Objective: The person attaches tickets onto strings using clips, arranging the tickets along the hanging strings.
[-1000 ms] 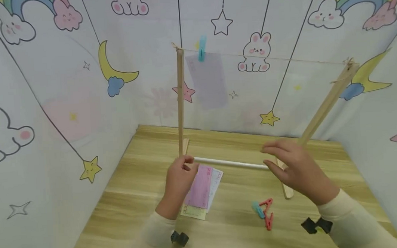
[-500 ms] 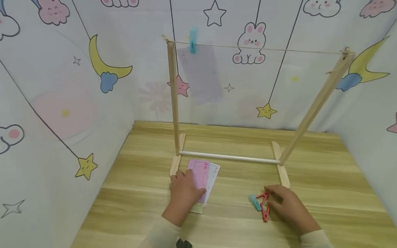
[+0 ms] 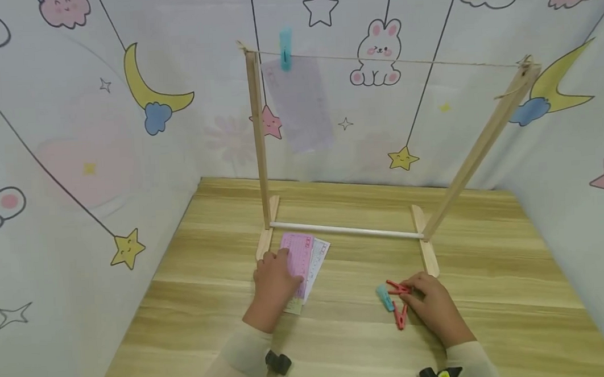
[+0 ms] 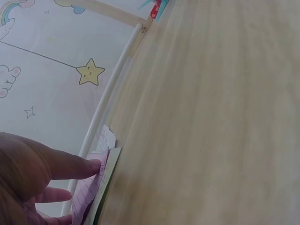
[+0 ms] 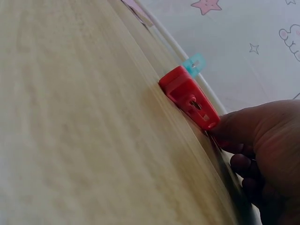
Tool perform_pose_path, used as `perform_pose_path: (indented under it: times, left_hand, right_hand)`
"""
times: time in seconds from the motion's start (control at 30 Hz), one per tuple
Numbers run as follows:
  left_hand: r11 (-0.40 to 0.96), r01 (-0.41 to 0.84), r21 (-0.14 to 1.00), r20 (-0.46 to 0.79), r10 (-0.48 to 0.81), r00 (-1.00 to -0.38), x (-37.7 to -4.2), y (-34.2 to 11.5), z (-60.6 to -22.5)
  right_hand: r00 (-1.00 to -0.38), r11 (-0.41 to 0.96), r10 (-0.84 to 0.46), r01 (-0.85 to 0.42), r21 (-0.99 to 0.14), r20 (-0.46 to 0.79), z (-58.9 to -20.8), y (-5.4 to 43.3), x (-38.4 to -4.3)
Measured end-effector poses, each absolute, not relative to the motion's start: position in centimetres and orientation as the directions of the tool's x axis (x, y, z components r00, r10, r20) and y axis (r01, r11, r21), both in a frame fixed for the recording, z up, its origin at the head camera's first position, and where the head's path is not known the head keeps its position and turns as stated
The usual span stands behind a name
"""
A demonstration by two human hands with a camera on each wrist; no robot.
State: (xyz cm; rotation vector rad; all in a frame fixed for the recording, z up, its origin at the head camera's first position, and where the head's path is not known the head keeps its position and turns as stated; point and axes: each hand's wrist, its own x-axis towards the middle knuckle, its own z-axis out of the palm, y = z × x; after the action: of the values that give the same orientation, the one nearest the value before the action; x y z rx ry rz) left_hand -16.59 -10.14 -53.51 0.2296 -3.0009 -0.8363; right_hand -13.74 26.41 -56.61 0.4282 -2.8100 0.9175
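Note:
My left hand (image 3: pixel 274 281) rests on a pink printed paper slip (image 3: pixel 299 254), its fingers and thumb spread over it. Under the pink slip show a white slip (image 3: pixel 319 259) and a pale green one (image 3: pixel 294 307). In the left wrist view the thumb (image 4: pixel 77 167) lies straight on the pink paper. My right hand (image 3: pixel 435 309) pinches a red clothespin (image 3: pixel 395 286) between thumb and fingers. Beside it on the table lie a second red clothespin (image 3: pixel 400 318) and a blue one (image 3: pixel 384 298).
Behind the hands stands a wooden frame with a left post (image 3: pixel 258 139), a right post (image 3: pixel 477 156) and a white bar (image 3: pixel 345 230). From its string (image 3: pixel 449 62) a lilac slip (image 3: pixel 300 106) hangs by a blue clothespin (image 3: pixel 285 50). Printed sheets wall the table (image 3: pixel 352 356).
Both hands have come down from the frame to the table. My left hand has settled on the slips; the right has reached the clothespins and turned the upper red one.

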Motion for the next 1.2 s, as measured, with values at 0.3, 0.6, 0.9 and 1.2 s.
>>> perform_pose_path:
  times: [0.3,0.6,0.9,1.2]
  left_hand:
    - [0.835,-0.168,0.525,-0.022,-0.184,-0.983,-16.9,-10.5,-53.5]
    - [0.833,-0.189,0.519,-0.034,-0.201,-0.979,-17.3,-10.7,-53.4]
    - [0.795,-0.187,0.577,-0.053,-0.192,-0.98,-17.2,-10.9,-53.5]
    - [0.752,-0.207,0.626,-0.07,-0.211,-0.975,-17.2,-11.0,-53.7]
  right_hand:
    - [-0.944,0.755,-0.203,-0.32,-0.572,0.261,-56.9,26.4,-14.2]
    - [-0.92,0.746,-0.247,-0.382,-0.545,0.305,-57.0,24.6,-15.1]
    - [-0.928,0.776,-0.244,-0.36,-0.517,0.28,-57.2,22.7,-15.1]
    - [-0.946,0.783,-0.225,-0.318,-0.534,0.234,-56.6,22.4,-14.8]
